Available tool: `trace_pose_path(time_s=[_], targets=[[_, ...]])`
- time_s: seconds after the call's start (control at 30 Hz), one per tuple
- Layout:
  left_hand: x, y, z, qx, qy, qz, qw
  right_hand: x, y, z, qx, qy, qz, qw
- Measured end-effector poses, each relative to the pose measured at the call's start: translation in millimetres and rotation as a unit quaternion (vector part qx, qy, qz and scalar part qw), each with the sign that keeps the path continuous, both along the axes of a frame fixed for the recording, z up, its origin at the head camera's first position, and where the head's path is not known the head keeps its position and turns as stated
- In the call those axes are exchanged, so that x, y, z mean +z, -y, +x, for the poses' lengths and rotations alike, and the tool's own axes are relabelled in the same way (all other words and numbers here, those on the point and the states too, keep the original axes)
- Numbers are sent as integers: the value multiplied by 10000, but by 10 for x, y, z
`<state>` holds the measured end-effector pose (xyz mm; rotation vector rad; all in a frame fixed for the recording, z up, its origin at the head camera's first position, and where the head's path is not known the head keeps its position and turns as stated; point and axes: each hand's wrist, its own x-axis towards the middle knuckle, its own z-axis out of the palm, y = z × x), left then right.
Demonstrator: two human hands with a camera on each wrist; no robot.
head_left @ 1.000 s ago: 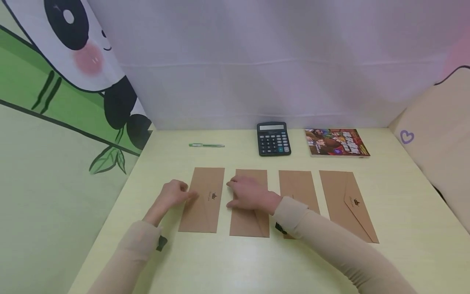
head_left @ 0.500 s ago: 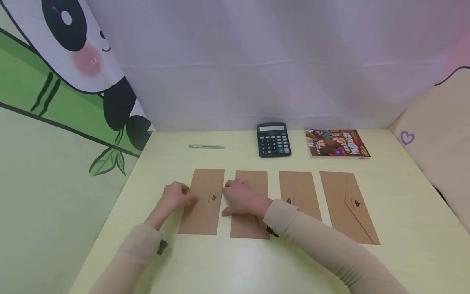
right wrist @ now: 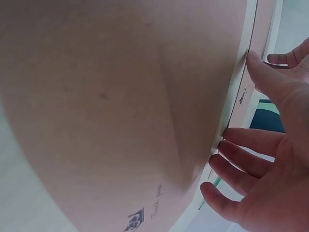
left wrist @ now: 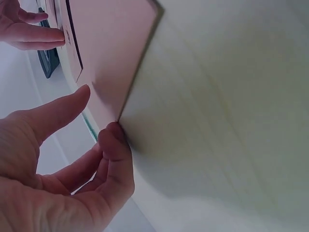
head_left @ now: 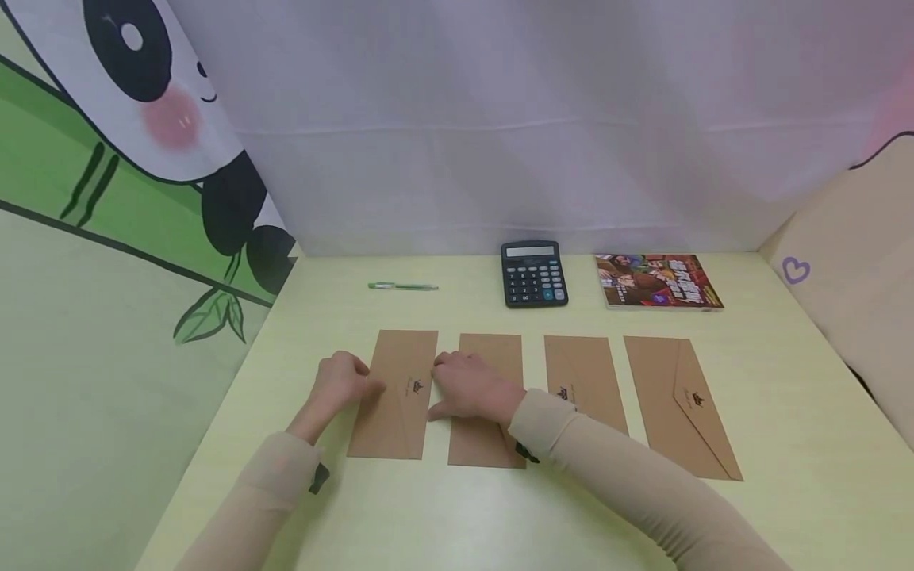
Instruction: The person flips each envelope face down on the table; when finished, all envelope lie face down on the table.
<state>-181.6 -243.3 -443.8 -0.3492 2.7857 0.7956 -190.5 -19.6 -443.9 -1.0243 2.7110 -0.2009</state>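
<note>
Brown paper envelopes lie in a row on the table. My left hand [head_left: 337, 386] is at the left edge of the leftmost envelope [head_left: 401, 349]. In the left wrist view its fingertips [left wrist: 116, 133] touch that edge, while the thumb stands apart over the paper. My right hand [head_left: 473, 388] reaches across the second envelope [head_left: 485, 444], fingers spread, with fingertips right at the leftmost envelope's right edge. In the right wrist view its fingers [right wrist: 241, 159] are fairly straight. The right hand hides the middle of the second envelope, and the right sleeve covers the lower part of the third envelope [head_left: 581, 361].
A fourth envelope [head_left: 657, 381] with a crown print lies at the right end. Behind the row are a green pen [head_left: 403, 286], a black calculator [head_left: 534, 274] and a colourful book [head_left: 658, 281]. A white cloth [head_left: 500, 159] hangs at the table's back edge.
My right hand has shifted a little left, from over the second envelope to the leftmost envelope's right edge. My left hand has stayed at the left edge; the envelopes look unmoved.
</note>
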Motion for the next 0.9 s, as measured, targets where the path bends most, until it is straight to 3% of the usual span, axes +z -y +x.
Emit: trace_pose_path(time_s=[0.23, 0.9], targets=[[-32, -11, -17, 219, -6, 66, 9997, -38, 19, -14, 66, -150, 70, 9998], [-10, 4, -61, 244, 320, 132, 9991, -58, 53, -10, -114, -153, 62, 9998]])
